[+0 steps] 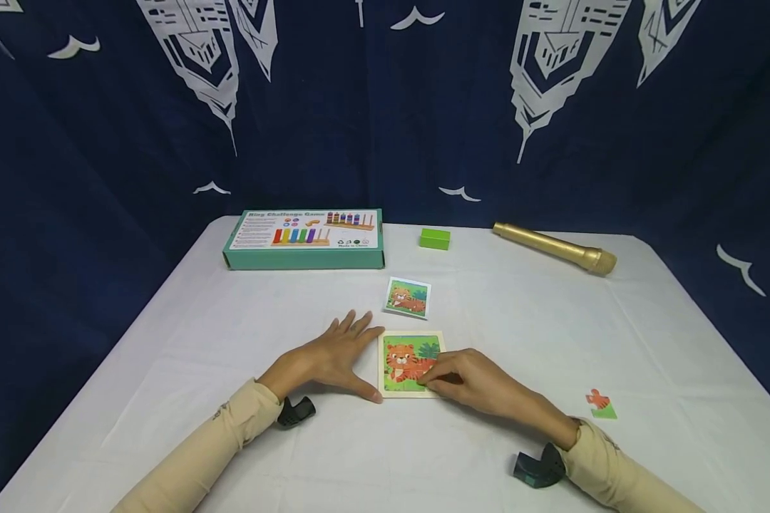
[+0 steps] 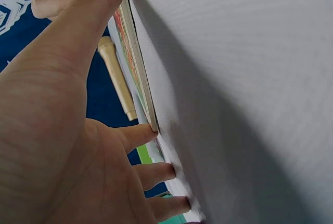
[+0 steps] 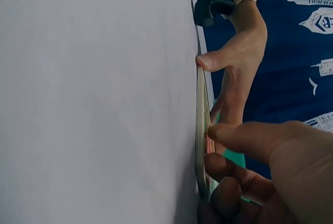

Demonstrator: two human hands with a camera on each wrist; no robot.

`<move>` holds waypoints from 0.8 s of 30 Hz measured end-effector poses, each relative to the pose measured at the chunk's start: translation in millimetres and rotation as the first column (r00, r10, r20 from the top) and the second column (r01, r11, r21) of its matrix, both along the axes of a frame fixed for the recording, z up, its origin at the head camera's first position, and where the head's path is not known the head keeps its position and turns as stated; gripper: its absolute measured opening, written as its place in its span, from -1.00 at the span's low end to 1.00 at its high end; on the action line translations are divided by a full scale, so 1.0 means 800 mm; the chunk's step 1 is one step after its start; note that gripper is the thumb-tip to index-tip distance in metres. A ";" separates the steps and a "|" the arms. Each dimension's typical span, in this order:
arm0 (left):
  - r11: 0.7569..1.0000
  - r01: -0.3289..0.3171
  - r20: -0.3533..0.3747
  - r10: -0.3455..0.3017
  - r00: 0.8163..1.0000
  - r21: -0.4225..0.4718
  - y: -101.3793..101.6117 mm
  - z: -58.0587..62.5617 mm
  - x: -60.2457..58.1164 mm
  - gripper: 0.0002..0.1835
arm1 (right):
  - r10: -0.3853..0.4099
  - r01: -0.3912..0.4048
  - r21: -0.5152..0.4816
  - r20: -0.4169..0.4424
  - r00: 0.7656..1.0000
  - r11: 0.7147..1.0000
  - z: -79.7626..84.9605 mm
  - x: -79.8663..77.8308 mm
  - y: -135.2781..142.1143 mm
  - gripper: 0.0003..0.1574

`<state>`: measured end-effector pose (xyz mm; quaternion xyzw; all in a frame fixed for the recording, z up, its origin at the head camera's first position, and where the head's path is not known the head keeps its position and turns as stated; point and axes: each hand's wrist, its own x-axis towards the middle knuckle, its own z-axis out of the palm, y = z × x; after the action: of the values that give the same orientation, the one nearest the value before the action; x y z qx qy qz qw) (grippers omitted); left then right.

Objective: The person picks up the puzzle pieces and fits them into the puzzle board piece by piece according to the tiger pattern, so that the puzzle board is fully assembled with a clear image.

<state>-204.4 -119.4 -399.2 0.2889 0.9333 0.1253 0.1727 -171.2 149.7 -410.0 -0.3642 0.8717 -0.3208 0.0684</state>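
Observation:
A square tiger jigsaw puzzle with a pale wooden frame lies flat on the table. My left hand is spread at its left side, thumb at the lower left corner and index finger at the upper left corner. Over the puzzle's right part, the curled fingers of my right hand pinch a puzzle piece, a little red showing between thumb and index finger. That hand hides the lower right of the picture. A loose orange and green puzzle piece lies to the right, near my right forearm.
Just behind the puzzle is a small tiger picture card. Farther back are a green ring game box, a bright green block and a gold microphone. A dark blue curtain hangs behind the white table.

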 end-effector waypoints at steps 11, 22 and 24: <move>1.000 0.002 0.002 -0.002 1.000 -0.010 0.003 -0.006 0.002 0.26 | 0.004 0.015 -0.180 0.105 0.994 0.984 0.001 0.006 0.034 -0.72; 1.000 0.001 -0.001 -0.001 1.000 -0.008 0.002 0.000 0.001 0.26 | -0.256 0.250 -0.204 -0.001 0.967 0.946 0.009 0.021 0.122 -0.69; 1.000 0.004 -0.004 -0.004 1.000 -0.003 0.002 0.000 0.001 0.25 | -0.300 0.290 -0.194 -0.020 0.954 0.937 0.011 0.025 0.140 -0.66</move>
<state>-203.8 -118.0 -399.0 0.2906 0.9333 0.1228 0.1714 -150.9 261.4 -401.3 -0.2420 0.8835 -0.3993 -0.0369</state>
